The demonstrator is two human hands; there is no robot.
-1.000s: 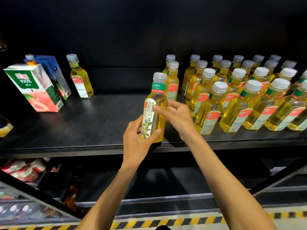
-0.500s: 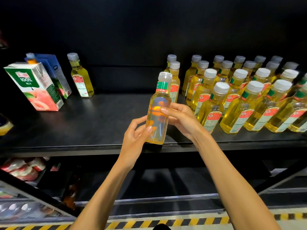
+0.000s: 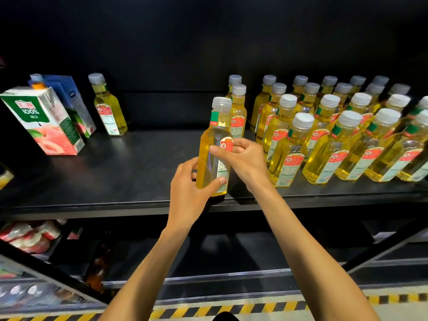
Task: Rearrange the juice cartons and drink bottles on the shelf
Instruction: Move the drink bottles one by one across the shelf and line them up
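Holding, in the head view, one drink bottle (image 3: 208, 156) upright at the front edge of the shelf (image 3: 139, 172), just left of the massed bottle rows (image 3: 324, 140); not telling whether the base is touching. Curling the left grip (image 3: 187, 193) round the lower body; pinching the label band with the right grip (image 3: 245, 161). Judging the step as facing the label forward before placement. Calling next for a small twist, then setting down in line ahead of the two-bottle file (image 3: 237, 112). Showing clear, smooth, square-shouldered plastic, yellow liquid, ribbed pale cap, glossy red-and-white label. Noting well apart at left a waxy peach carton (image 3: 44, 121), a blue carton (image 3: 76, 100), a lone bottle (image 3: 108, 110).
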